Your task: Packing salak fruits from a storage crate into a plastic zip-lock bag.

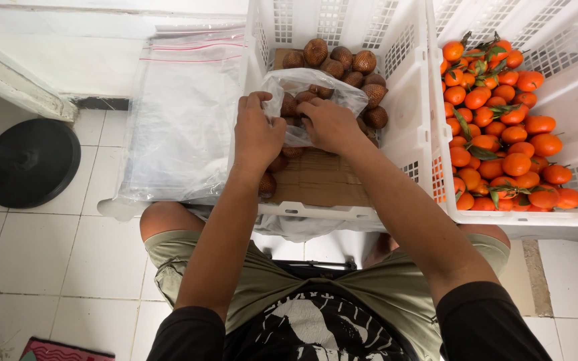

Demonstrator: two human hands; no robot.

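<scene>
Head view: the left hand [257, 134] and right hand [329, 126], both curled tight, pinch the mouth of a small clear plastic bag [312, 93] already part-filled with brown scaly fruit [342, 63]; many lie loose at twelve o'clock in the white slatted crate [316, 212]. At three o'clock, orange tangerines [503, 120]; at nine, clear zip bags [185, 113].

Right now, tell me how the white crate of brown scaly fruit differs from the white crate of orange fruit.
The middle white plastic crate holds few brown scaly fruits, with cardboard lining showing; the right white plastic crate is heaped with leafy orange citrus. Both hands, left hand and right hand, hold a clear bag over the middle crate only. Both crates are slotted.
</scene>
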